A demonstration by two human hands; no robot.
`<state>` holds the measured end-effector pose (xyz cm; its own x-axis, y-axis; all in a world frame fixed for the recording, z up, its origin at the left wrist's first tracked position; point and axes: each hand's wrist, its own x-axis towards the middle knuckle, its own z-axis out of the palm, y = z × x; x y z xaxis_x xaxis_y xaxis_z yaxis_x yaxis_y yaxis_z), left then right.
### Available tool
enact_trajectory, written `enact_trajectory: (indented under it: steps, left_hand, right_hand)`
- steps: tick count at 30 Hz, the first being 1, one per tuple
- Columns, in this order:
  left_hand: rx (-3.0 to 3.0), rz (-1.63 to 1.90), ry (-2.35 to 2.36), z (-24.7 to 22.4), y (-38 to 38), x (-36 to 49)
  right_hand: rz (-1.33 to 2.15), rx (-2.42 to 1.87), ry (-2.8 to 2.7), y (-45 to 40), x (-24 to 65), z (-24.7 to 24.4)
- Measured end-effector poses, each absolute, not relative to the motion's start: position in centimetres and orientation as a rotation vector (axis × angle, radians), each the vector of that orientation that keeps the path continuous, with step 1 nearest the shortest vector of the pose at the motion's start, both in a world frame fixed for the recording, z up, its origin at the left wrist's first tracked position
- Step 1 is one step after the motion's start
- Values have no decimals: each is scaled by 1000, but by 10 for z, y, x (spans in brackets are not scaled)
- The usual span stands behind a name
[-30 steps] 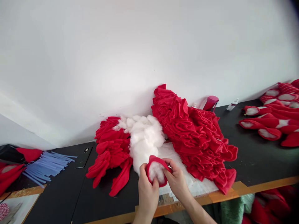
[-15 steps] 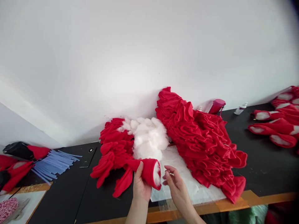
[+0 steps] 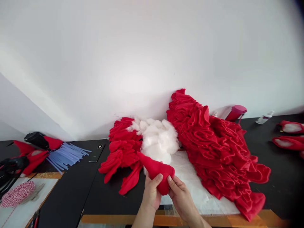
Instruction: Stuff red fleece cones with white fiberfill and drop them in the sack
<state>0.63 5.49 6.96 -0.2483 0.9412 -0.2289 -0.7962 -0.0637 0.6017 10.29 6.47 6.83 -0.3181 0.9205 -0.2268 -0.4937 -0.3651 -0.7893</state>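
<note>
Both hands work at the front edge of the black tabletop [image 3: 68,193], which is trimmed with orange tape [image 3: 118,219]. Together they hold a plump red fleece cone [image 3: 155,171], its tip pointing up and to the left, just above the tape. The left hand [image 3: 150,193] cups the cone from below and to the left, with the thumb [image 3: 158,180] pressed on its side. The right hand [image 3: 181,198] closes on the wide end, with the fingers [image 3: 172,185] curled around the fabric. The cone's tip reaches toward a white heap of polyester stuffing [image 3: 159,141], and the fleece touches or nearly touches it.

The stuffing sits against the wall, between a smaller pile of red fleece pieces [image 3: 121,152] and a large ruffled heap of red fleece [image 3: 209,148]. The large heap spills over a white sheet [image 3: 197,186], and its lower end hangs close to the front edge.

A stretch of black tabletop separates the smaller pile from a bundle of blue plastic strips [image 3: 66,156] toward the left. At the back, a pink bottle [image 3: 236,113] and a small clear bottle [image 3: 264,117] stand by the wall. Stuffed red cones [image 3: 288,142] lie at the right edge of the view.
</note>
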Motion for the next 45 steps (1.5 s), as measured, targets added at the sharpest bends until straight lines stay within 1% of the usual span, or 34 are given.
enact_trajectory:
  steps: [2, 6, 10, 13, 17, 21, 28, 31, 34, 39, 42, 45]
  left_hand:
    - [264, 1660, 794, 67, 53, 5]
    - [286, 1764, 910, 61, 50, -3]
    - [448, 1693, 895, 60, 42, -13]
    - [495, 1647, 846, 66, 40, -23]
    - [390, 1572, 826, 78, 43, -39]
    - [129, 1561, 863, 85, 41, -52]
    - [306, 1511, 861, 90, 27, -112]
    - [176, 1527, 907, 85, 26, -132]
    - [30, 1538, 864, 84, 22, -141]
    - [237, 1440, 748, 92, 7, -145]
    - [183, 1416, 779, 91, 4, -147]
    - [105, 1376, 753, 88, 6, -149]
  right_hand:
    - [1790, -903, -795, 64, 102, 67]
    - [1517, -1033, -1040, 64, 99, 69]
    - [1670, -998, -961, 63, 95, 74]
    - [1665, -987, -928, 59, 91, 78]
    - [1630, -963, -940, 44, 78, 81]
    - [1644, -960, -774, 28, 56, 85]
    - [1612, -1055, -838, 4, 22, 95]
    - [1687, -1018, -714, -7, 3, 91]
    - [1685, -984, -604, -15, -16, 87]
    - [1539, -1051, -740, -25, -37, 92]
    - [1390, -1109, -863, -32, -40, 90]
    - [1165, -1144, -1073, -38, -38, 84]
